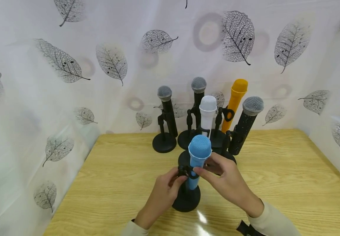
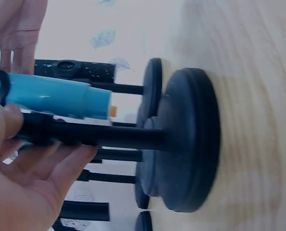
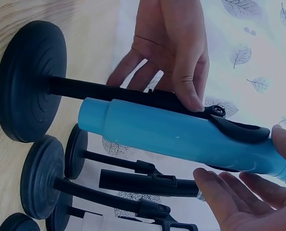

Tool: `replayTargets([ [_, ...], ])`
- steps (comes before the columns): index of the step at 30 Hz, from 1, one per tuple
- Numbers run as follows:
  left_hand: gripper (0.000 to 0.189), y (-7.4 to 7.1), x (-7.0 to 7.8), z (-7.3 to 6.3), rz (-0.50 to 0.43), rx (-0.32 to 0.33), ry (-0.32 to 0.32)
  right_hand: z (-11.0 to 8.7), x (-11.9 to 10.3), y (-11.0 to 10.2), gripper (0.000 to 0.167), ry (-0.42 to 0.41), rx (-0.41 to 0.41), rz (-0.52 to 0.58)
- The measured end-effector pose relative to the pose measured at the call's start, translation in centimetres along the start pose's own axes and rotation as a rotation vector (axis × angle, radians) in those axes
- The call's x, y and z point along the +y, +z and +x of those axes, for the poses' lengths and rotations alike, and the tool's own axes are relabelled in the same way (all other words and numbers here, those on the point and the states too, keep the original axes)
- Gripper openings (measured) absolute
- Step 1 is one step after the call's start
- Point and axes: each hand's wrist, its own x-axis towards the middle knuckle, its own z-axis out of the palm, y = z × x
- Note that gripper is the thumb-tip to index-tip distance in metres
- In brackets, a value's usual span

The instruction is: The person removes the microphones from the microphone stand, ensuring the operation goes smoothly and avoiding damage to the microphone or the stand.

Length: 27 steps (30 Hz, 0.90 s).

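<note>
A blue microphone (image 1: pixel 200 147) sits tilted in the clip (image 3: pixel 239 130) of a black microphone stand (image 1: pixel 186 200), grille end up. My left hand (image 1: pixel 164 190) holds the stand's upper part just below the clip, thumb and fingers on either side of the post. On the other side, my right hand (image 1: pixel 229 180) holds the blue microphone between thumb and fingers near the clip. In the left wrist view, the microphone's lower end shows a small orange tip (image 2: pixel 113 111) beside the post. The round base stands flat on the table.
Behind are several more stands with microphones: black ones with silver grilles (image 1: pixel 167 108), a white one (image 1: pixel 207 113), a yellow-orange one (image 1: pixel 235 101) and a speckled black one (image 1: pixel 244 127) at the right. A leaf-patterned white curtain (image 1: pixel 114 98) hangs behind the wooden table (image 1: pixel 108 183).
</note>
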Motion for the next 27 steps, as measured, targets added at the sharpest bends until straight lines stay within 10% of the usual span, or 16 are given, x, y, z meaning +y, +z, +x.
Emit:
replayTargets([
  [27, 0.021, -0.1, 1.3, 0.5, 0.035, 0.117, 0.071, 0.7, 0.1, 0.0, 0.032, -0.047, -0.004, -0.002],
])
